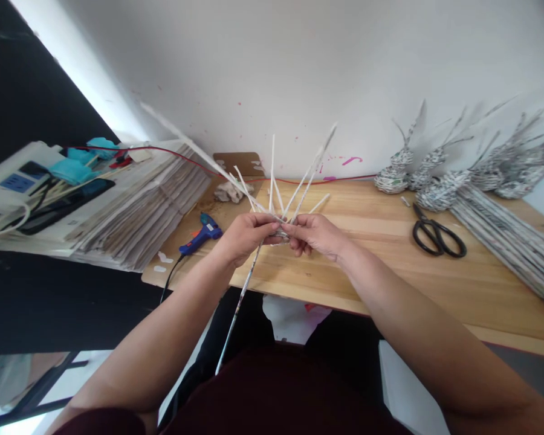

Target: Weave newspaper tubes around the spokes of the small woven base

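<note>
Over the front of the wooden table, my left hand and my right hand meet with fingers pinched on a small woven piece of rolled paper sticks. Several white paper sticks fan up and outward from it. One long stick reaches to the upper left, and another printed stick hangs down toward my lap from beside my left hand. Both thumbs press at the middle of the weave. My fingers hide most of the woven part.
Left of my hands lies a blue glue gun beside a stack of paper. Black scissors rest at the right. Behind them sit several woven paper pieces and a bundle of paper sticks. A red cord runs along the wall.
</note>
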`<state>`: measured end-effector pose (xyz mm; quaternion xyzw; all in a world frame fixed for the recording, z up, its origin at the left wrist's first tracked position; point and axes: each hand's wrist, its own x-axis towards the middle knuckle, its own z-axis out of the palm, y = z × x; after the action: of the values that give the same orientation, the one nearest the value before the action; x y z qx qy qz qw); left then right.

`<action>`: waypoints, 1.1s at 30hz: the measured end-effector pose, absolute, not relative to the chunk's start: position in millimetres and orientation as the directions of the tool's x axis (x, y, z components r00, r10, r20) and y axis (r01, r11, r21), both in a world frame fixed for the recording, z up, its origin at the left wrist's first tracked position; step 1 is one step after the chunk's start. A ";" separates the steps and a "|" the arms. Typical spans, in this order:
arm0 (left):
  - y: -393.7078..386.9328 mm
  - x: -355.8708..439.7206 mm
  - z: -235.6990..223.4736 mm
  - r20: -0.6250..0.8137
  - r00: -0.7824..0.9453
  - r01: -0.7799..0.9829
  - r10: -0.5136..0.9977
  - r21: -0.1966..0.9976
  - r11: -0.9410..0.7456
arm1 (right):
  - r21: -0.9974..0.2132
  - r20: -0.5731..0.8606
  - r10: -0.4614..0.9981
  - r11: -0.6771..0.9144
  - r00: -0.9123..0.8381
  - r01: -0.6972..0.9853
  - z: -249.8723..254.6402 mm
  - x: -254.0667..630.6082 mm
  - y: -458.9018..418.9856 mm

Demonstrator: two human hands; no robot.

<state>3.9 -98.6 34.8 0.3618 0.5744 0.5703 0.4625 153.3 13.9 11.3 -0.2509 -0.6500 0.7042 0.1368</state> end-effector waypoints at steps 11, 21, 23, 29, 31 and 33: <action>-106.4 4.2 37.9 -0.084 -0.272 0.067 0.958 0.992 0.106 | -0.984 -0.175 0.561 -0.087 -0.809 0.153 10.5 152.5 18.8; -114.0 -7.7 37.1 0.124 -0.337 0.476 0.933 0.878 0.055 | -0.989 -0.148 0.509 -0.063 -0.848 0.136 13.6 156.5 22.7; -115.6 -6.6 37.7 0.193 -0.345 0.595 0.919 0.802 0.055 | -0.988 -0.157 0.503 -0.082 -0.850 0.134 12.1 156.1 23.8; -123.2 0.1 35.9 0.228 -0.323 0.696 0.918 0.715 0.067 | -0.982 -0.179 0.474 -0.144 -0.862 0.125 9.0 156.5 25.9; -123.9 1.1 33.4 0.193 -0.340 0.671 0.921 0.735 0.093 | -0.981 -0.184 0.471 -0.146 -0.863 0.129 9.1 156.5 25.3; -123.5 1.2 31.2 0.166 -0.360 0.648 0.918 0.753 0.118 | -0.980 -0.189 0.472 -0.139 -0.861 0.139 9.4 156.4 24.3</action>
<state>1.2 -123.5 31.2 0.5383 0.7272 0.3888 0.1739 156.4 24.3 9.4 -0.2366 -0.6457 0.7167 0.1160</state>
